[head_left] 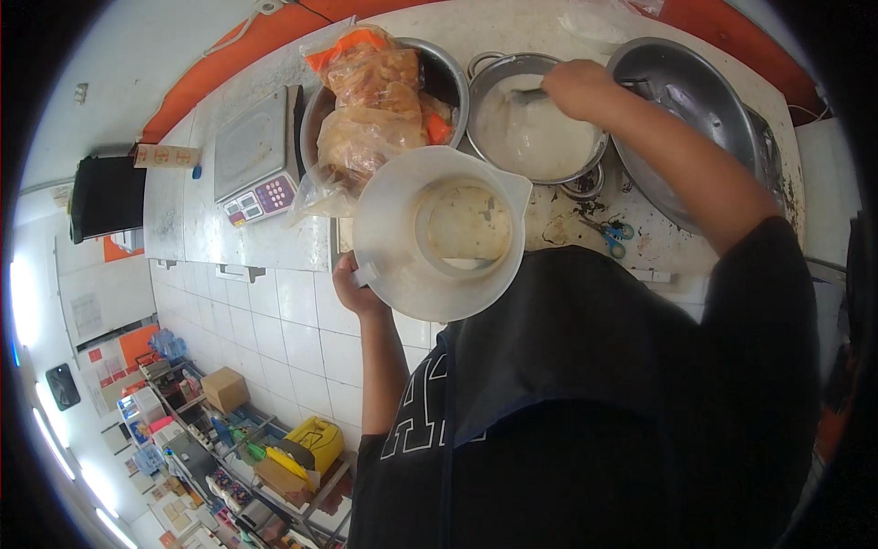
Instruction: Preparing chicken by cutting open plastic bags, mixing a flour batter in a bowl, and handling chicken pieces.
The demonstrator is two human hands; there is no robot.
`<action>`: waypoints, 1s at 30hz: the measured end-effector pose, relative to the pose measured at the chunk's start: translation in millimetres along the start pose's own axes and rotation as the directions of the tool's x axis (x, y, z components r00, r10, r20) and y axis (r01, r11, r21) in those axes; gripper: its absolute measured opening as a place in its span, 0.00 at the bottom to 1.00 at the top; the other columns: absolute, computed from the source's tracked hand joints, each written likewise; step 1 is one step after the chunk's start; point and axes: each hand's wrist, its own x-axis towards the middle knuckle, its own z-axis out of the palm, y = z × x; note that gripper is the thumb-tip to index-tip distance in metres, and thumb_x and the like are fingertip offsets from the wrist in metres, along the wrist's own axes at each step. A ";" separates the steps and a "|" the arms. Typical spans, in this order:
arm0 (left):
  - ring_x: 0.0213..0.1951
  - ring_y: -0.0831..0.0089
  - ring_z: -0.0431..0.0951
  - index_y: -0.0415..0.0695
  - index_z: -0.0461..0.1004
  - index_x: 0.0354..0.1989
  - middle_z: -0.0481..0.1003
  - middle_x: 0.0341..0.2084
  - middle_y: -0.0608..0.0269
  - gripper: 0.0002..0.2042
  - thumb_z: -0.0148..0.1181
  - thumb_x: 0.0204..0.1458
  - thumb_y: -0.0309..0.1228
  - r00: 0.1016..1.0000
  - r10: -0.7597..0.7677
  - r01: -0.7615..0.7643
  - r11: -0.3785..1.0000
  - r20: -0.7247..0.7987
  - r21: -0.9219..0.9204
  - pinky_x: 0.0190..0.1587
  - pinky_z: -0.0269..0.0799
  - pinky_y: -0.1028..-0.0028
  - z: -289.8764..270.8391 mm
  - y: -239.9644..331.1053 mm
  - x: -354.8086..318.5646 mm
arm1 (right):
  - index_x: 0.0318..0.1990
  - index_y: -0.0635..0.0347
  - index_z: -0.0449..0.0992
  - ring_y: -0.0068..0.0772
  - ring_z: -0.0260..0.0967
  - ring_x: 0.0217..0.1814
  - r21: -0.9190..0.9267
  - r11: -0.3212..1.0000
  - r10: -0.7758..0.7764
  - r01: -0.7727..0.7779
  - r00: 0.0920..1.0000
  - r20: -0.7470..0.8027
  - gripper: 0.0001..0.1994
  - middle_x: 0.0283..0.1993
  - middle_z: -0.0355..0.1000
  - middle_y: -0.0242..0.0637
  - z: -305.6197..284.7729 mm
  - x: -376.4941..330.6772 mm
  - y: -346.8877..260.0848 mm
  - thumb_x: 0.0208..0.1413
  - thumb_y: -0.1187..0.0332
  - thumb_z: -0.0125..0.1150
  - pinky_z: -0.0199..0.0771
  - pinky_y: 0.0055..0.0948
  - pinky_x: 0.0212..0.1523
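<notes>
My left hand (pixel 352 285) is closed round the handle of a large translucent plastic pitcher (pixel 389 233). The pitcher's wide mouth faces up, showing its inside with some residue at the bottom. My right hand (pixel 580 91) reaches over a two-handled metal pot (pixel 476 137) and grips a metal utensil (pixel 526 94); its head is partly in the liquid, so its exact kind is unclear. Thin whitish batter (pixel 540 137) fills much of the pot. Left of the pot, a metal bowl (pixel 315 123) holds plastic bags of orange-brown, meat-like pieces (pixel 370 101).
A big metal basin (pixel 677 78) stands right of the pot, partly behind my right forearm. Blue-handled scissors (pixel 615 236) lie on the stained tabletop near me. A digital scale (pixel 256 156) sits at the left. Cluttered shelving (pixel 238 439) stands beyond the tiled floor.
</notes>
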 end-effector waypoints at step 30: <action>0.24 0.70 0.66 0.40 0.66 0.27 0.65 0.19 0.65 0.11 0.66 0.42 0.23 0.821 0.469 -0.541 0.454 0.327 0.708 0.29 0.63 0.73 -8.6 -2.6 1.4 | 0.44 0.58 0.78 0.48 0.74 0.43 0.213 0.977 0.073 -0.014 0.960 -0.270 0.12 0.39 0.75 0.45 -30.5 -124.4 22.7 0.53 0.66 0.61 0.72 0.45 0.45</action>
